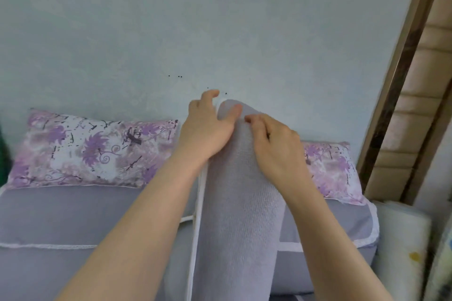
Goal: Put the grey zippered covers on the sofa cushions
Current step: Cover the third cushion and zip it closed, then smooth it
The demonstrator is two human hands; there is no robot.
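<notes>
Left hand: the left hand [208,124] gripped the top left corner of the grey-covered cushion [239,190], with the thumb on the near face and the fingers curled over behind the edge.
White piping: the white piping [198,203] ran down the cushion's left edge, directly under that hand.
Cushion: it stood on end in the middle of the sofa, resting towards the front edge of the seat. Its long axis ran from the bottom of the view up to the hands. The grey fabric already covered all that showed, and no zip was visible.
Right hand: the right hand [276,144] sat on the top right corner, its curled fingertips pinching the fabric just beside the left thumb.
Key relation: both hands met at the cushion's top end, with its whole length hanging below them. The left hand was slightly higher and farther over the crown, so it seemed better placed to tug the cover down or seat the corner.
Left of the sofa: a floral pillow [93,149] leaned at the back edge, above a grey seat cushion [73,215] that looked already covered.
Right of the sofa: a second floral pillow [335,166] leaned at the back right corner, over another grey seat cushion [330,222].
Beyond the right edge: a white padded object [401,252] stood just beside the sofa.
</notes>
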